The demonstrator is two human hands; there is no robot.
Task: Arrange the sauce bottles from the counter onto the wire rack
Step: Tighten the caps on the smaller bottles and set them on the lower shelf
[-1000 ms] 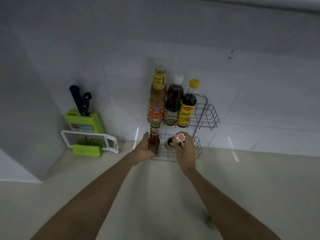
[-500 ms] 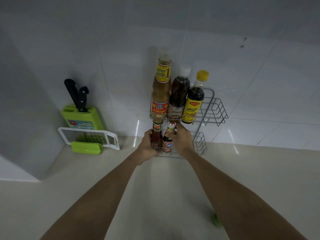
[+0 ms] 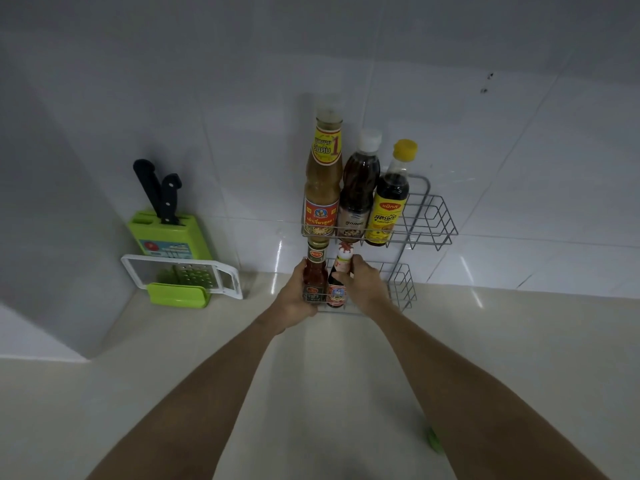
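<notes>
A: Which parts are concealed? 
B: The left hand (image 3: 297, 295) covers the left flank of the red sauce bottle (image 3: 315, 273); the right hand (image 3: 363, 285) covers the right flank of the dark bottle (image 3: 336, 287) beside it. The palms face away, so where skin meets glass cannot be told.

A: And the rack (image 3: 431, 220)? 
B: Its lower shelf floor lies behind both hands. The upper front wire crosses the three tall bottles' labels, whose small print is unreadable.

A: Anything cut off? 
B: Both forearms leave the bottom edge. The knife (image 3: 169, 199) blades sit inside the green block (image 3: 180, 237). A small green object (image 3: 433, 439) behind the right forearm is blurred and cannot be identified.
</notes>
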